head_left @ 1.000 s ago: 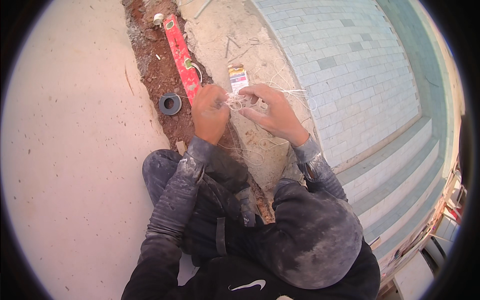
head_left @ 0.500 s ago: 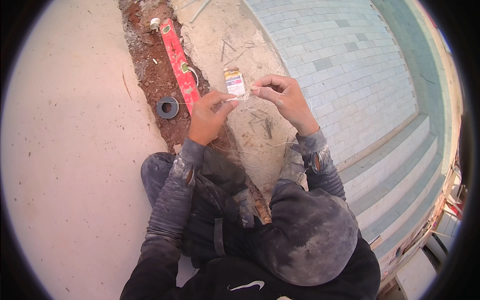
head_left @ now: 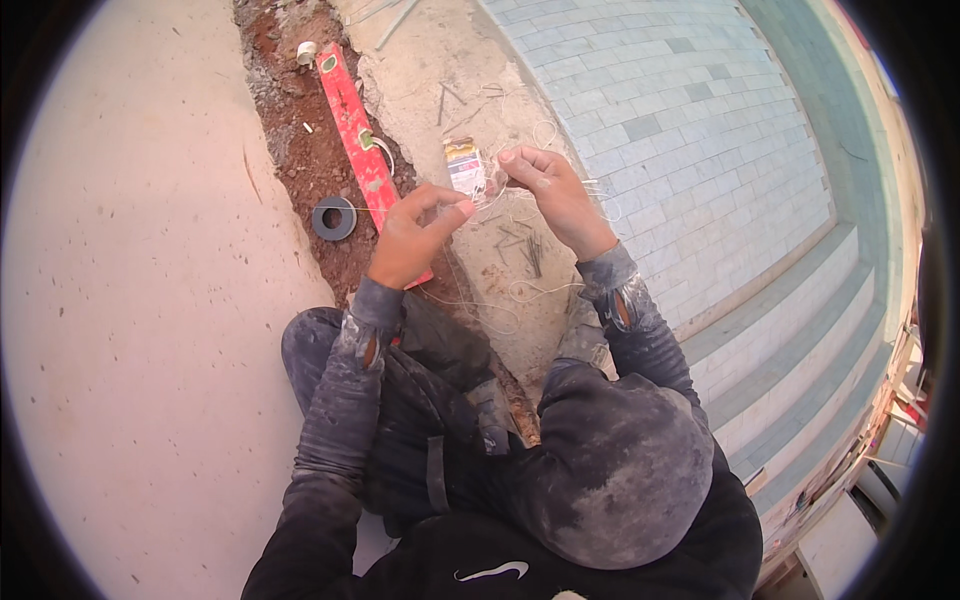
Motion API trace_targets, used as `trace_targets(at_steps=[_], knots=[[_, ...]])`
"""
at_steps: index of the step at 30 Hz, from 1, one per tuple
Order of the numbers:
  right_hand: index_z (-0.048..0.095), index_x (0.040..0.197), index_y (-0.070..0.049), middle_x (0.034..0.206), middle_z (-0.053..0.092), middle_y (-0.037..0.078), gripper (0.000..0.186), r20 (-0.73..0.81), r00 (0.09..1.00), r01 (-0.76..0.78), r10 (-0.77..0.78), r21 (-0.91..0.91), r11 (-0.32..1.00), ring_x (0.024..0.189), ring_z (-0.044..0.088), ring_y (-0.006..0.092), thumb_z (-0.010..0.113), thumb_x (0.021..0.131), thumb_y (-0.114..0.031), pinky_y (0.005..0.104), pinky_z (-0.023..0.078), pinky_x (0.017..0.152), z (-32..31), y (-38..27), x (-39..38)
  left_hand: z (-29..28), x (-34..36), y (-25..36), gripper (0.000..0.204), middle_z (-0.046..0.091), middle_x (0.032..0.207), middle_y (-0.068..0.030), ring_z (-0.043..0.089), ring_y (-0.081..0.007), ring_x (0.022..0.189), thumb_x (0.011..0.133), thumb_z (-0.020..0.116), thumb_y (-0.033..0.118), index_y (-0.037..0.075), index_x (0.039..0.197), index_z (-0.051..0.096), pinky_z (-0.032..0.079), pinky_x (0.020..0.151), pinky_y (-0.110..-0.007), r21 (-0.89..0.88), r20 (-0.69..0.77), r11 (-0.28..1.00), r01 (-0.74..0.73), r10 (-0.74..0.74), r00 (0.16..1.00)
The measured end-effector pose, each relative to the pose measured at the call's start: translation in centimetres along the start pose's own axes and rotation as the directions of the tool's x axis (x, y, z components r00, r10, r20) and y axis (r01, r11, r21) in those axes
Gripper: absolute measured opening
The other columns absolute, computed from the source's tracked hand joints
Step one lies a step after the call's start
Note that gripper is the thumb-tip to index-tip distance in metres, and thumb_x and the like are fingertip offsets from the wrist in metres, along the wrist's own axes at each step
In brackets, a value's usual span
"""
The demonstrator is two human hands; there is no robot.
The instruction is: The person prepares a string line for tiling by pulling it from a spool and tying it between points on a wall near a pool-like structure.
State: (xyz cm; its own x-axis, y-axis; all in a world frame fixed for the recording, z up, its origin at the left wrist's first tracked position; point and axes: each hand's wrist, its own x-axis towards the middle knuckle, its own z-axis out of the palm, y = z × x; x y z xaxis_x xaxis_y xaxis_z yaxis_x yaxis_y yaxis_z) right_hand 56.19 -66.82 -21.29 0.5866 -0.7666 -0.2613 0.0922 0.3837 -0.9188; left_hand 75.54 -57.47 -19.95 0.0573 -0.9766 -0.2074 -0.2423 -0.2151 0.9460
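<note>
Between my two hands runs a tangle of thin white string (head_left: 487, 200). My left hand (head_left: 415, 233) pinches it between thumb and forefinger, and one strand runs off left over the trench. My right hand (head_left: 560, 200) is closed, its thumb and fingertips pressed together on the string. Just beyond the hands a small box (head_left: 464, 167) with a white and yellow label lies on the concrete, partly behind the string. More string loops lie loosely on the concrete below my hands. Several nails (head_left: 533, 255) are scattered there.
A red spirit level (head_left: 350, 120) lies along the dirt trench (head_left: 290, 100). Beside it are a dark roll of tape (head_left: 334, 218) and a white pipe piece (head_left: 307, 52). Pale slab (head_left: 150, 250) is on the left; grey-blue tiling (head_left: 670, 130) and steps (head_left: 790, 320) are on the right.
My right hand has shifted slightly left and its fingers have turned upward with the string. My left hand has moved a little left and stays closed on it.
</note>
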Motion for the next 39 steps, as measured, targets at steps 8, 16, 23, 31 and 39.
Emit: trace_targets(at_steps=[8, 16, 23, 31, 39], knots=[[0.061, 0.114, -0.008, 0.107, 0.059, 0.011, 0.056, 0.087, 0.996, 0.060, -0.023, -0.454, 0.889, 0.091, 0.059, 0.0195, 0.062, 0.086, -0.056, 0.0308, 0.051, 0.057, 0.0, 1.3, 0.9, -2.4, 1.0, -0.4, 0.016, 0.060, 0.092, 0.0010, 0.052, -0.0059, 0.086, 0.094, 0.061, 0.019, 0.004, 0.099, 0.062, 0.042, 0.077, -0.024, -0.292, -0.024, 0.954, 0.063, -0.073, 0.997], [0.057, 0.125, -0.013, 0.106, 0.062, 0.009, 0.049, 0.002, 0.995, 0.082, -0.101, -0.603, 0.794, 0.078, 0.060, 0.0221, 0.073, 0.081, -0.027, 0.0363, 0.047, 0.066, 0.1, 4.5, -1.3, -6.8, 1.5, -0.9, 0.017, 0.060, 0.099, -0.0026, 0.056, -0.0145, 0.088, 0.099, 0.051, 0.014, 0.004, 0.112, 0.057, 0.046, 0.081, -0.031, -0.660, -0.300, 0.735, -0.159, -0.064, 0.952], [0.056, 0.121, -0.011, 0.095, 0.059, 0.007, 0.045, -0.208, 0.634, 0.255, -0.745, -0.853, 0.455, 0.077, 0.057, 0.0209, 0.072, 0.079, -0.017, 0.0347, 0.048, 0.068, -2.2, 1.0, -2.1, -8.8, 1.6, -1.9, 0.011, 0.056, 0.087, -0.0001, 0.052, -0.0119, 0.073, 0.097, 0.056, 0.017, 0.007, 0.102, 0.056, 0.044, 0.067, -0.026, -0.588, -0.577, 0.770, -0.246, -0.186, 0.795], [0.062, 0.096, -0.010, 0.098, 0.059, 0.008, 0.026, 0.022, 0.988, 0.022, -0.150, -1.000, 0.000, 0.100, 0.057, 0.0247, 0.071, 0.078, -0.026, 0.0438, 0.041, 0.092, -2.9, 11.3, -12.4, -10.4, 1.0, -2.2, 0.015, 0.056, 0.087, -0.0033, 0.051, -0.0130, 0.075, 0.097, 0.056, 0.018, 0.004, 0.100, 0.055, 0.043, 0.069, -0.028, -0.494, -0.719, 0.817, -0.299, -0.191, 0.668], [0.063, 0.089, -0.007, 0.078, 0.059, 0.004, 0.017, -0.260, 0.958, -0.163, -0.117, -0.836, 0.524, 0.077, 0.058, 0.0163, 0.069, 0.083, -0.022, 0.0325, 0.044, 0.070, -6.9, 11.4, -15.7, -11.4, 1.3, -3.5, 0.022, 0.055, 0.093, -0.0037, 0.050, -0.0127, 0.081, 0.097, 0.056, 0.019, 0.001, 0.110, 0.054, 0.041, 0.073, -0.030, -0.443, -0.746, 0.855, -0.272, -0.183, 0.641]])
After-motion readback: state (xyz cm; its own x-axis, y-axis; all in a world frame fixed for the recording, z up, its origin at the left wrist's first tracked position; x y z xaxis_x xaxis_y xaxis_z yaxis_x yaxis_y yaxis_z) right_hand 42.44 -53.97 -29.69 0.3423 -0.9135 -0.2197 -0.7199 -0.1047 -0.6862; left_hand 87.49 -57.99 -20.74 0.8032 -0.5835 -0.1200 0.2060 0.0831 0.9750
